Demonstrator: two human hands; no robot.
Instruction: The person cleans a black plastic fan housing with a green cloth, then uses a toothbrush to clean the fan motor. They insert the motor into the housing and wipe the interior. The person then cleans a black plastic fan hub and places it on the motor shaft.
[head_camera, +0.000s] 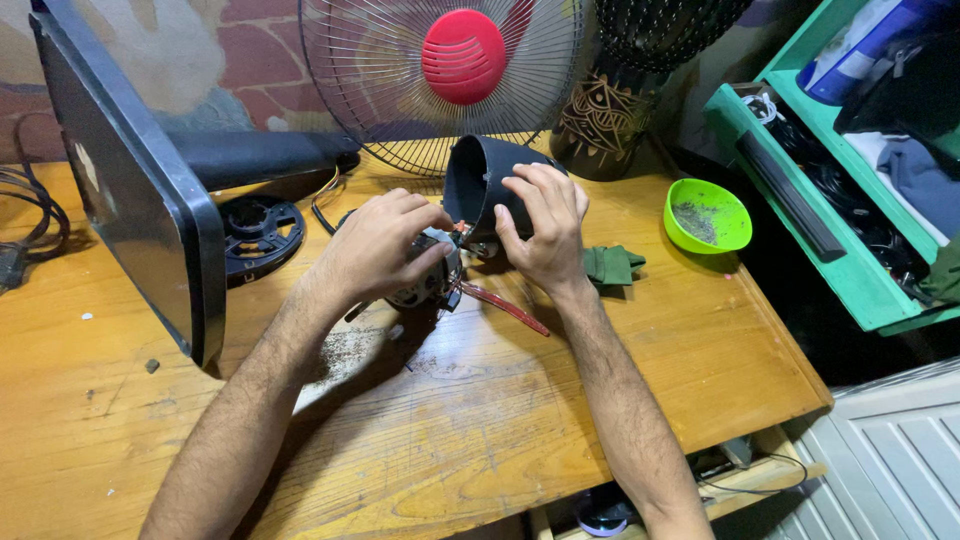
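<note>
Wooden table (480, 430); left hand (375, 245) grips motor (425, 280), right hand (545, 225) black cover (480, 180).

A wooden table (520, 420) fills most of the view, its top scuffed and dusted with grey grit near the middle. At its far edge stands a wire fan guard (400, 120) with a red hub (463, 56) at its centre. A large dark flat panel (130, 190) leans upright on the left, and just beside it lies a black round slotted plate (258, 230). Black cables (25, 215) trail off the left edge. A folded green cloth (612, 265) lies right of centre, with a lime-green bowl (730, 235) of grey dust beyond it. A teal shelf unit (850, 270) stands to the right, holding clothes and cords.
</note>
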